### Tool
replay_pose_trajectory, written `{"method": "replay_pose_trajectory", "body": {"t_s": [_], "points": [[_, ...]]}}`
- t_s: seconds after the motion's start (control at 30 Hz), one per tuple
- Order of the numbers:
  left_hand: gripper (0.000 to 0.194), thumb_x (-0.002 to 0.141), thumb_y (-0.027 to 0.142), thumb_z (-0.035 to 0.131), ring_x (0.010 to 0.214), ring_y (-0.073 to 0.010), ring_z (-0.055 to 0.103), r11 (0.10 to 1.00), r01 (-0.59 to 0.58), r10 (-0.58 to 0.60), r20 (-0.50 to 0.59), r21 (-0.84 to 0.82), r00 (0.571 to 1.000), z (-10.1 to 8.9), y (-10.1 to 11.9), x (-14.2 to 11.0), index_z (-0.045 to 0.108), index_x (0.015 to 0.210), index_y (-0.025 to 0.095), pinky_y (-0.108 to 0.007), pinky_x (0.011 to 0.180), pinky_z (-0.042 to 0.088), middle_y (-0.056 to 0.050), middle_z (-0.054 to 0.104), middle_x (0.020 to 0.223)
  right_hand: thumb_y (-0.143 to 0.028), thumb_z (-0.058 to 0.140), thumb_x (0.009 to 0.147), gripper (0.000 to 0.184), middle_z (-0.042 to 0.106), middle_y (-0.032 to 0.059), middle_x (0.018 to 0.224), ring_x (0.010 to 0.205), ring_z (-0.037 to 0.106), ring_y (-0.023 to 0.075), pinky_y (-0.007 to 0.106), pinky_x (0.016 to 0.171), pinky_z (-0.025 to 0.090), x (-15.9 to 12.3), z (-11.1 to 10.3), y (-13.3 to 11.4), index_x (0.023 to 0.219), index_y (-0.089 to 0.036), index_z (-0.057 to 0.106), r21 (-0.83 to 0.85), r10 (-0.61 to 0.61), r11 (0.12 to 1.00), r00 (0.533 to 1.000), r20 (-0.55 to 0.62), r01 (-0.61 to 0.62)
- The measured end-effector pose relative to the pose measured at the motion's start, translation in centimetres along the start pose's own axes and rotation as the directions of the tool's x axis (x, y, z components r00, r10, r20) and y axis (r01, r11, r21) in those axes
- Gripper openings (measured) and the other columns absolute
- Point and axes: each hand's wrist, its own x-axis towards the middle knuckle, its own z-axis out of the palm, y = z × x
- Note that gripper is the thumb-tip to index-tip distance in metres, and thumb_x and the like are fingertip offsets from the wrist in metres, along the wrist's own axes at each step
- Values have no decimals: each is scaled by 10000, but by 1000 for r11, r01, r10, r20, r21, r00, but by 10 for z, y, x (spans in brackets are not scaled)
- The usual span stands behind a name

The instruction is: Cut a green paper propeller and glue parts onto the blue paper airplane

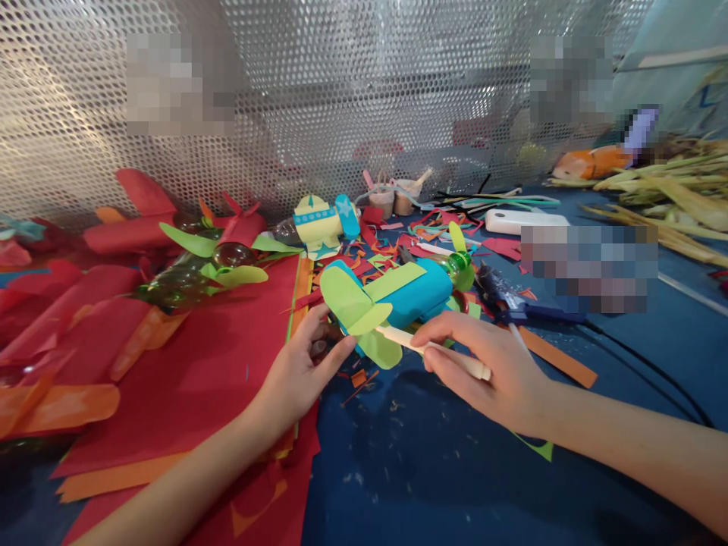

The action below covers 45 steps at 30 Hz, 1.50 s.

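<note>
A toy plane made from a green bottle wrapped in blue paper (424, 292) lies in front of me, with light green paper fins at its tail and a green propeller (462, 254) on its neck. My left hand (310, 356) grips the tail end from the left, fingers curled partly out of sight behind it. Between the thumb and fingers of my right hand (483, 364) is a white marker pen (401, 336). Its tip meets the edge of a light green fin (378, 317). Where my left fingertips press is hidden.
Red paper sheets (239, 364) lie on the blue table (398, 470) at left, beside red bottle planes (171, 284). Behind are a yellow-and-blue plane (315, 227) and coloured scraps. A dark blue glue gun (512, 299) with its cable and a white case (526, 221) lie right.
</note>
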Motion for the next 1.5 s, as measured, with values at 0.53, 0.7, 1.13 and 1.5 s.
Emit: {"method": "replay_pose_trajectory", "body": {"t_s": [0.53,0.7,1.13,1.5], "points": [[395,792,392,568,794,-199,630,1000,-12,12,-23,-6,1000,1,3,-1,454,1119,202,-314,719,502,-21,646,830,-177,481,886,89,650,19,814,724,579,124,214,639,441,-2,2,3,932,-177,558,-12,-7,1000,997,81,8],[410,803,399,562,768,-183,616,1000,-4,4,-10,-21,1000,0,1,0,435,1137,197,-317,742,494,-25,637,845,-172,477,882,84,649,17,806,720,588,124,217,631,441,0,2,2,913,-186,554,-17,-9,1000,998,64,10],[408,816,407,545,803,-189,618,1000,13,-13,3,-11,1000,1,1,-1,418,1142,198,-324,749,491,-20,624,849,-178,474,881,81,647,14,792,701,584,122,218,619,444,-1,0,1,908,-188,550,-21,2,1000,997,73,0],[400,815,395,552,792,-191,626,1000,-1,1,2,-9,1000,0,3,-1,434,1146,204,-327,759,490,-15,636,842,-183,468,888,93,659,30,823,732,588,139,237,641,453,0,1,1,932,-184,550,-10,-1,1000,995,97,2]]}}
